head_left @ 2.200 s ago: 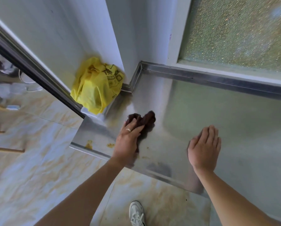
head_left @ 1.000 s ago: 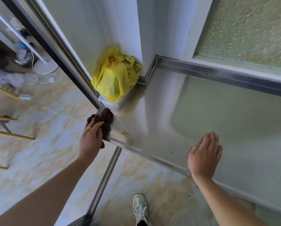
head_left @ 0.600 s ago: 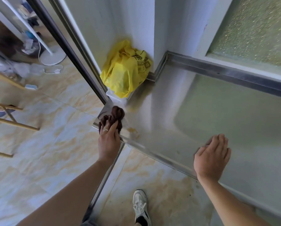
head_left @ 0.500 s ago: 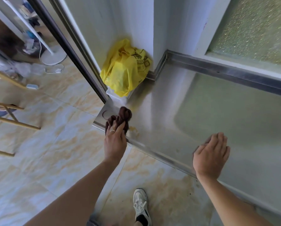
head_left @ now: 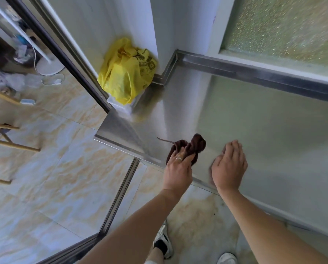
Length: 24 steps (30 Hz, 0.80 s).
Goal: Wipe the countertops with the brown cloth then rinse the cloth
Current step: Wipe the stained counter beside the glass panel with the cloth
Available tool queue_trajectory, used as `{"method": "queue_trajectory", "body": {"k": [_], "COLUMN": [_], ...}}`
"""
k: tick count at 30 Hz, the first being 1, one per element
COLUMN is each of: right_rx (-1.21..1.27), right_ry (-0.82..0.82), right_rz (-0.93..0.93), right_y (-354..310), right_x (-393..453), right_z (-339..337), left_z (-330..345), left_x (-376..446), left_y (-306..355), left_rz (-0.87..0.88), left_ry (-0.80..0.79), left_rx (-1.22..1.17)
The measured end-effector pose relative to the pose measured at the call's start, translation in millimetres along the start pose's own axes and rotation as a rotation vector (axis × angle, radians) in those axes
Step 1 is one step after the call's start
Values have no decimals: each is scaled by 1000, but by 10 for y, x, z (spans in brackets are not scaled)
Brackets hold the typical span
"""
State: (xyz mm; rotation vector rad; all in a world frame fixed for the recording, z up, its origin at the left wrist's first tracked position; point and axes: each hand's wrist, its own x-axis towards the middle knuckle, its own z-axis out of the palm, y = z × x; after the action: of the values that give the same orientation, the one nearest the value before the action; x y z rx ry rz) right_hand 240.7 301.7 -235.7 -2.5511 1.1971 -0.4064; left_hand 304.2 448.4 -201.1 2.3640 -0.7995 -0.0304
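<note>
The brown cloth (head_left: 194, 145) is bunched up on the steel countertop (head_left: 254, 126) near its front edge. My left hand (head_left: 177, 171) grips the cloth from the near side, a ring on one finger, and covers the cloth's near part. My right hand (head_left: 229, 165) lies just to the right of the cloth, fingers relaxed over the counter's front edge, holding nothing. A thin dark strand trails left from the cloth across the steel.
A yellow plastic bag (head_left: 127, 73) sits in the counter's back left corner on a white container. A steel upstand (head_left: 254, 71) runs under the frosted window. Yellowish residue lies near the bag. Tiled floor, a sliding-door track (head_left: 119, 195) and wooden legs (head_left: 12, 143) lie left.
My left hand has carried the cloth from the counter's left corner rightward along the front edge, close to my right hand. The yellowish stains near the front left edge are gone.
</note>
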Motion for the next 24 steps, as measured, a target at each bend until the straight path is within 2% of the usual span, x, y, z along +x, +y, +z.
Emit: {"method": "queue_trajectory", "body": {"k": [4, 6, 8, 10, 11, 17, 24], "right_rx": [92, 124, 86, 45, 48, 195, 405], "right_ry": [-26, -7, 20, 32, 28, -40, -108], "right_rz": [-90, -154, -181, -138, -112, -127, -15], "right_y": [185, 300, 437, 583, 650, 875, 991], "right_x": [116, 188, 215, 184, 154, 15, 115], "right_z": [-194, -326, -441, -492, -489, -401, -729], "left_z": [129, 90, 23, 2, 32, 458, 780], "left_x": [-41, 45, 148, 190, 172, -223, -574], "left_y": [288, 325, 297, 248, 242, 614, 1255], "left_rz": [26, -86, -250, -356, -353, -94, 122], "left_ry": [-91, -85, 6, 44, 24, -137, -333], "left_rx": [-53, -124, -160, -146, -120, -47, -46]}}
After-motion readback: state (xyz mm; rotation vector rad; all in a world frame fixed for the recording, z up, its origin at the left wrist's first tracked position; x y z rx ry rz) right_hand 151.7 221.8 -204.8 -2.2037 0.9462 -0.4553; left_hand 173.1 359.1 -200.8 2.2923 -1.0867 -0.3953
